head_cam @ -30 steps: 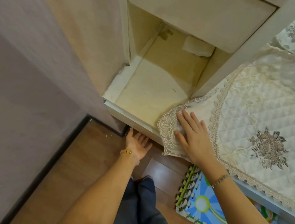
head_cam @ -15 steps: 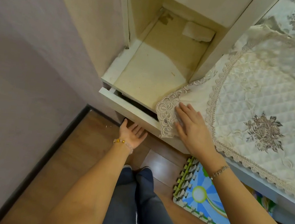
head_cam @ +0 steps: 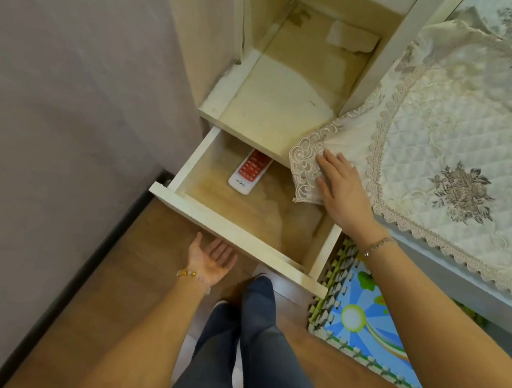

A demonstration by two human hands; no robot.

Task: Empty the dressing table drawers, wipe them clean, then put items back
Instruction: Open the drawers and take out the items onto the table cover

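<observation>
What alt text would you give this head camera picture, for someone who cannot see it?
A white drawer stands open, holding a white-and-red remote control. The left hand lies palm up just below its front panel; the right hand rests flat on a lace-edged cloth.

Item count, head view:

- Pulled-out drawers: one drawer.
- Open compartments above it: one compartment.
- Items inside the drawer: one remote control.
- Items at the compartment's rear: one pale scrap.
- Table coverings: one quilted cover, lace-edged.
- Floor coverings: one foam mat.
- Hands: two, the left hand and the right hand.
- Bracelets: two, one beaded bracelet and one chain bracelet, one per wrist.
</observation>
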